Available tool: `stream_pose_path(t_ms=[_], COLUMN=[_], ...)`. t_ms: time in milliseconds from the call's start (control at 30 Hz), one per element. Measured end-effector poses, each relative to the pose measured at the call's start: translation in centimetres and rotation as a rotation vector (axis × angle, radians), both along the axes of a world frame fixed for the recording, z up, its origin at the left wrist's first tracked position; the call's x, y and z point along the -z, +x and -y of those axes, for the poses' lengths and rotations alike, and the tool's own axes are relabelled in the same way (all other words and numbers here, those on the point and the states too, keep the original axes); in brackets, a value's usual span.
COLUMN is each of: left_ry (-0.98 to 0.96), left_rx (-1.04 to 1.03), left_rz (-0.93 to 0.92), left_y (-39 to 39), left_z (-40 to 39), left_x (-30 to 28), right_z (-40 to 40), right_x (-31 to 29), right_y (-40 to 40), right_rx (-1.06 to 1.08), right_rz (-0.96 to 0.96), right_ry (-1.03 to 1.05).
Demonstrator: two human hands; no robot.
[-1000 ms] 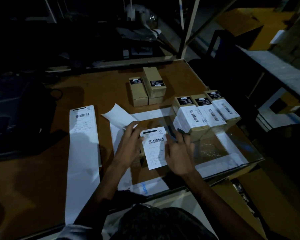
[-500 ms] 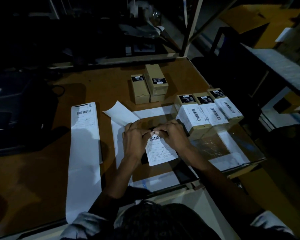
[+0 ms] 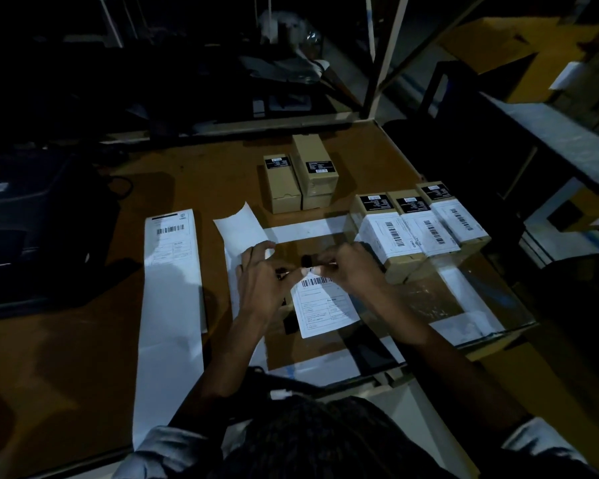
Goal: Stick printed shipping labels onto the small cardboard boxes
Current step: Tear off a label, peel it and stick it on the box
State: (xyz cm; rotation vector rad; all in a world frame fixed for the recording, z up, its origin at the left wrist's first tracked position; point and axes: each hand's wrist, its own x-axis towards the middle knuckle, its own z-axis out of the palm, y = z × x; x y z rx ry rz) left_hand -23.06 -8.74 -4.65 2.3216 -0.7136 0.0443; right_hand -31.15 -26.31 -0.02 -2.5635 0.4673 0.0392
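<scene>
A white shipping label with a barcode lies in the middle of the table, over a small box that is mostly hidden beneath it. My left hand and my right hand meet at the label's far edge, and the fingers of both pinch it there. Three labelled cardboard boxes stand side by side to the right. Two boxes with only black stickers stand further back.
A long white strip of label backing with one label at its far end lies on the left. A curled loose white backing sheet sits behind my left hand. A dark machine occupies the far left. The table's edge runs close on the right.
A second ago both hands lay flat beside the label. They have since moved to its far edge and pinch it there. In the last half second little has shifted.
</scene>
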Motion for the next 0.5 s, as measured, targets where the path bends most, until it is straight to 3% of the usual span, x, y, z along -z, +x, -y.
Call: stream_pose_path(t_ms=[100, 200, 367, 433, 500], left_ry=[-0.082, -0.082, -0.008, 0.013, -0.052], left_rx=[0.121, 0.095, -0.060, -0.045, 0.050], left_rz=[-0.039, -0.086, -0.129, -0.080, -0.027], left_y=[0.3, 0.4, 0.6, 0.4, 0.2], left_z=[-0.2, -0.2, -0.1, -0.1, -0.1], left_x=[0.1, 0.3, 0.5, 0.2, 0.2], right_z=[-0.7, -0.1, 1.0, 0.5, -0.2], right_x=[0.3, -0.1, -1.6, -1.8, -1.5], right_y=[0.0, -0.2, 0.9, 1.6, 1.7], right_rx=[-0.003, -0.010, -0.021, -0.023, -0.016], right_rz=[0.034, -0.001, -0.277, -0.266, -0.150], right_ry=[0.234, 0.305, 0.050, -0.005, 0.098])
